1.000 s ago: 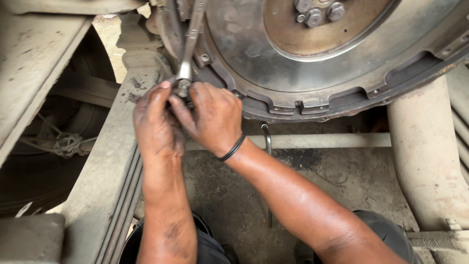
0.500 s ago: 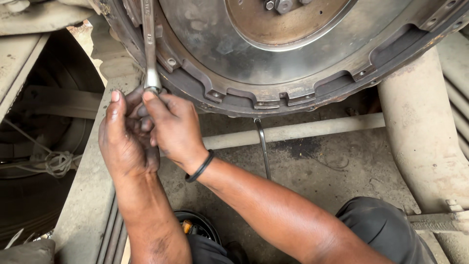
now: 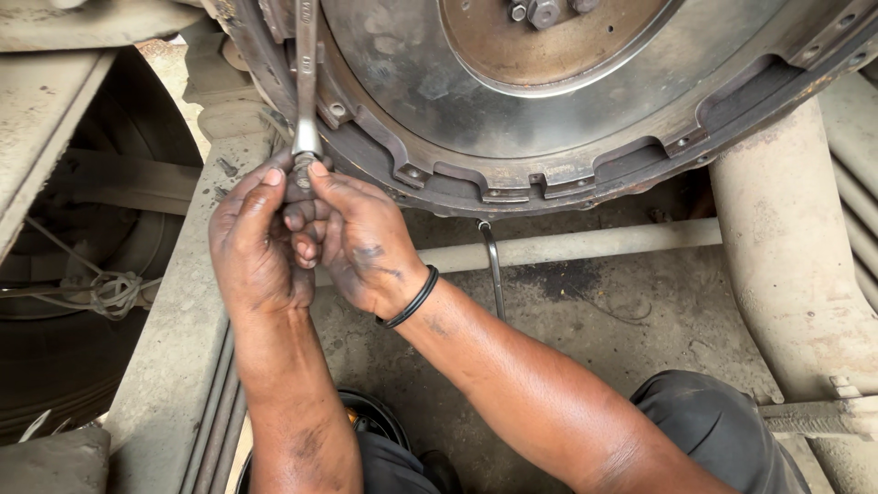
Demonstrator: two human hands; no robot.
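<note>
A long steel wrench (image 3: 305, 82) stands nearly upright against the rim of a big round flywheel housing (image 3: 512, 137). Both hands meet at its lower end, where a small dark socket or bolt (image 3: 297, 187) is pinched. My left hand (image 3: 256, 242) cups it from the left with fingers curled. My right hand (image 3: 357, 238), with a black band on its wrist, grips it from the right, fingertips touching the wrench's lower end. The piece itself is mostly hidden by the fingers.
A bolted hub (image 3: 540, 14) sits in the middle of the flywheel. A thick dusty pipe (image 3: 786, 247) runs down the right. A thin tube (image 3: 585, 245) crosses below the housing. A tyre (image 3: 64, 302) and frame rail (image 3: 174, 357) lie to the left.
The hands and wrench sit a little lower and further right in view than before. The wrench has swung from tilted to nearly upright. Both hands kept hold of its lower end.
</note>
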